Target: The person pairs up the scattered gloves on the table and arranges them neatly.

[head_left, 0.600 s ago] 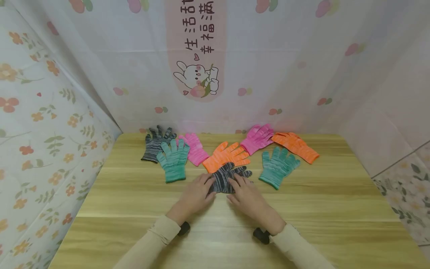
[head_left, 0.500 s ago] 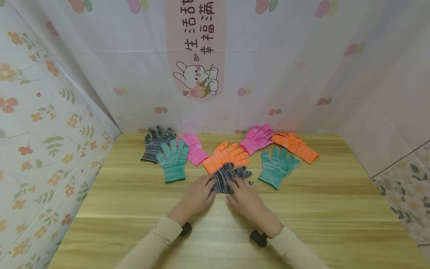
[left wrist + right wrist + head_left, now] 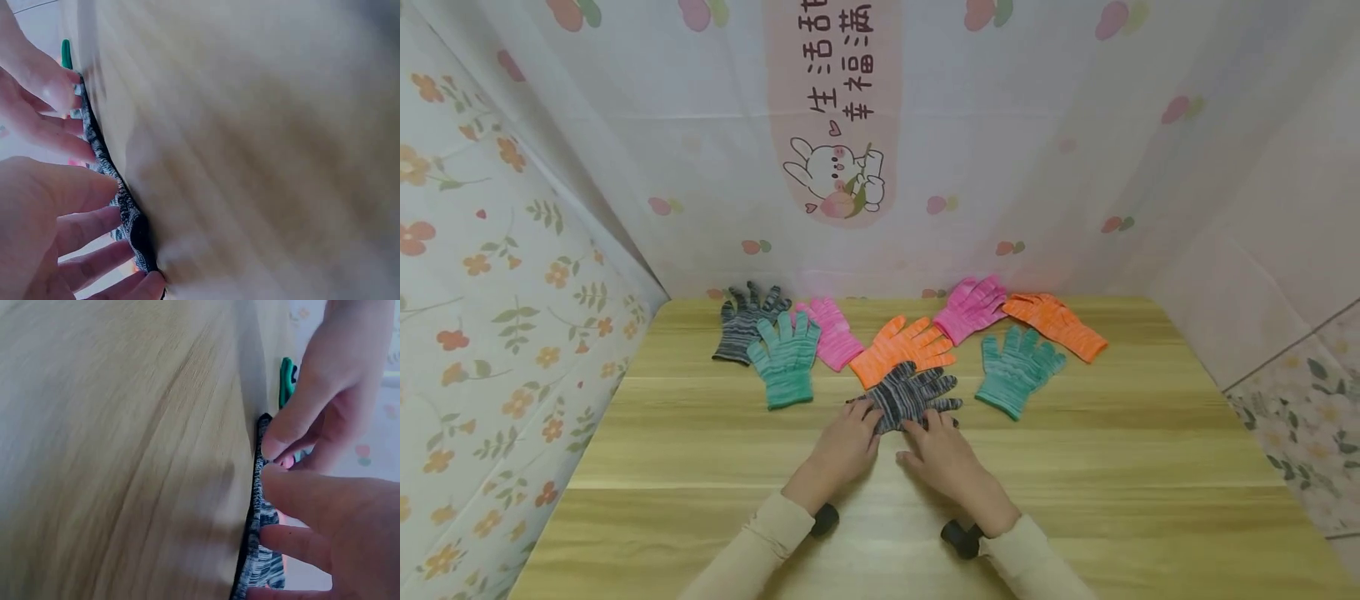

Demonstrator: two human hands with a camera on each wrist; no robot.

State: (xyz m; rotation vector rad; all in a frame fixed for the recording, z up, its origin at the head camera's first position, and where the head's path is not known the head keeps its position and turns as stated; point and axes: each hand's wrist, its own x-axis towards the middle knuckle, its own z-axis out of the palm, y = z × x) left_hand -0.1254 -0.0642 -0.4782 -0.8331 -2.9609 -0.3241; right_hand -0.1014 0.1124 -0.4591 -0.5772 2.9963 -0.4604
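Observation:
A black-and-grey striped knit glove [image 3: 907, 397] lies flat in front of me in the head view, its fingers pointing right. At the cuff side, my left hand [image 3: 844, 442] rests its fingertips on the fabric. My right hand [image 3: 942, 452] touches the glove's near edge, fingers lightly bent. Both wrist views show thumbs and fingertips spread along the thin edge of the striped glove [image 3: 112, 165], which lies low on the wood. An orange glove [image 3: 898, 346] is partly covered by the striped one.
Left of centre lie another dark striped glove [image 3: 741, 329], a green glove [image 3: 786, 362] and a pink glove [image 3: 833, 333], overlapping. To the right are a pink glove [image 3: 972, 308], an orange glove [image 3: 1060, 325] and a green glove [image 3: 1017, 372]. Printed curtains [image 3: 1000, 167] stand behind the wooden table [image 3: 1150, 450].
My right hand has slid back from the middle of the striped glove toward its near edge. The left hand has shifted slightly right. The gloves lie nearly as before.

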